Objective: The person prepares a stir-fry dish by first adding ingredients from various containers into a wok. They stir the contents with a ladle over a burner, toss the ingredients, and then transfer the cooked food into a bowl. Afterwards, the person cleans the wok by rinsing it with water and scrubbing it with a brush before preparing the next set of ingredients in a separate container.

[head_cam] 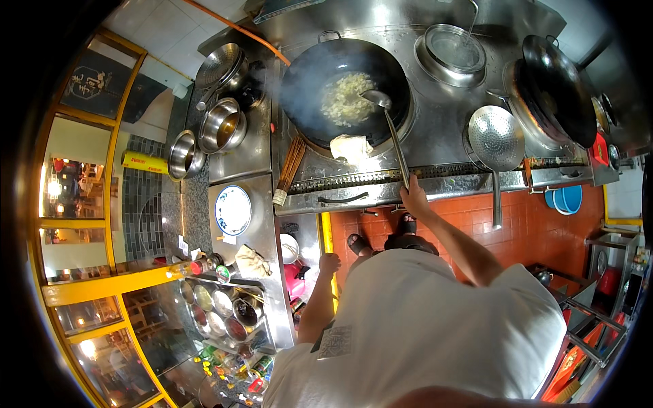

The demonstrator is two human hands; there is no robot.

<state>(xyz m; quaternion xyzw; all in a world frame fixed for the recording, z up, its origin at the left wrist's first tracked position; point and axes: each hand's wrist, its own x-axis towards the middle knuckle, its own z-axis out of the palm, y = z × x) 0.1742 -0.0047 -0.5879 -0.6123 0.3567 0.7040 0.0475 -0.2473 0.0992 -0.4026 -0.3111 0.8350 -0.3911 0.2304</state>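
My right hand [415, 198] is closed on the handle of a long metal ladle [395, 137], whose bowl rests at the right side of chopped pale food [348, 99] in a large black wok [301, 71]. Steam rises over the wok's left part. A folded white cloth [351, 148] lies on the wok's near rim. My left hand [330, 262] hangs beside the counter with its fingers curled, and nothing shows in it. Left of the wok's near side, a bamboo wok brush [291, 168] leans on the stove edge.
A perforated skimmer [496, 137] lies to the right, near a second wok [558, 92]. Steel bowls [223, 125] and a blue-rimmed white plate [233, 209] stand at left, with a crumpled cloth [253, 261] and seasoning pots [223, 302] nearer. A lidded steel pot [454, 51] sits behind.
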